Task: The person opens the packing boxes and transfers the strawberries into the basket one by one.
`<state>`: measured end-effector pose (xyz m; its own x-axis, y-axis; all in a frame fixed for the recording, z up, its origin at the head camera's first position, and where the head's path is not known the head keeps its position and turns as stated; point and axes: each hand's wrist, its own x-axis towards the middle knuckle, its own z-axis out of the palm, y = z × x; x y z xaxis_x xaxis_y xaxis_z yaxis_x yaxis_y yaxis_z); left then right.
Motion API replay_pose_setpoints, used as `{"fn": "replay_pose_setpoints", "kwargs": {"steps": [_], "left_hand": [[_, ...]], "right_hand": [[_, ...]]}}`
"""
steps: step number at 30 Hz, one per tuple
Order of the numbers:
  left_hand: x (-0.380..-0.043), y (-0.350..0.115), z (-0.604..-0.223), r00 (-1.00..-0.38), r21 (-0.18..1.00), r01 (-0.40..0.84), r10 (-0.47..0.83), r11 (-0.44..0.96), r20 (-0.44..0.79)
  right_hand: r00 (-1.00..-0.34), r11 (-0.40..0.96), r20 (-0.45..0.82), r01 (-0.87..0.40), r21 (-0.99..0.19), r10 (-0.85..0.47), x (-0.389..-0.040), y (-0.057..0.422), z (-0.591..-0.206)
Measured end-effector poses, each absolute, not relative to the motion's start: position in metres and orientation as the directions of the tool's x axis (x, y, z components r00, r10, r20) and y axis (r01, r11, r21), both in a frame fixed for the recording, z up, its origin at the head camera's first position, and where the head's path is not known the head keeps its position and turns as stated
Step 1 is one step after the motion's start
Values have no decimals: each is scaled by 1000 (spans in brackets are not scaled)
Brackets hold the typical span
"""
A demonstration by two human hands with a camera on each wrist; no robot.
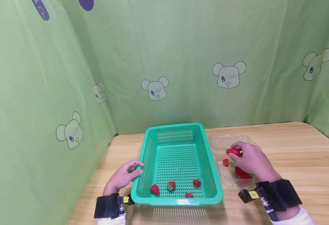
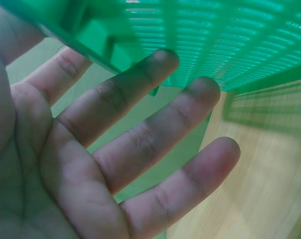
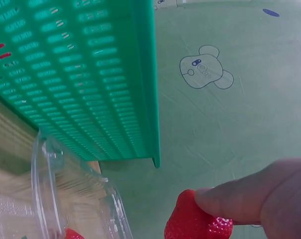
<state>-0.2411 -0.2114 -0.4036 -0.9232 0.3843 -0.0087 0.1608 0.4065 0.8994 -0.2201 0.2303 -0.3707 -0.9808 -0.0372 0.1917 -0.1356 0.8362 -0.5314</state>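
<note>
White sleeves (image 1: 294, 219) reach in on either side of the basket (image 1: 176, 161), with a black strap (image 1: 283, 194) round each wrist. The person's left hand (image 1: 123, 176) is at the basket's left edge, thumb and forefinger touching the rim; from the left wrist I see the other fingers (image 2: 155, 132) loosely spread, fairly straight, along the outside of the wall. To the right of the basket, the right hand (image 1: 252, 159) pinches a red strawberry (image 1: 233, 152) between thumb and fingers, above a clear box (image 1: 227, 142) that stands just beside the basket. Inside that box lie more berries (image 1: 243, 175), a small one nearest the basket and larger ones partly hidden under the hand. Four loose strawberries (image 1: 154, 189) sit inside the basket, all toward its near end, some with green caps. A pale label (image 1: 182, 202) marks the basket's near rim. Basket and box both stand on the wooden counter (image 1: 293, 147); behind the basket hangs a green curtain (image 1: 184, 47) printed with bear heads (image 1: 229, 76).
</note>
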Motion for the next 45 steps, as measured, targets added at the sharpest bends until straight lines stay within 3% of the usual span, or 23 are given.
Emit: {"fn": "replay_pose_setpoints", "kwargs": {"steps": [31, 45], "left_hand": [[-245, -213, -409, -927, 898, 153, 375, 413, -15], [-235, -207, -394, -924, 892, 160, 383, 422, -15]], "right_hand": [[-963, 839, 257, -201, -506, -76, -212, 207, -362], [-951, 828, 296, -240, -508, -94, -208, 198, -361]]}}
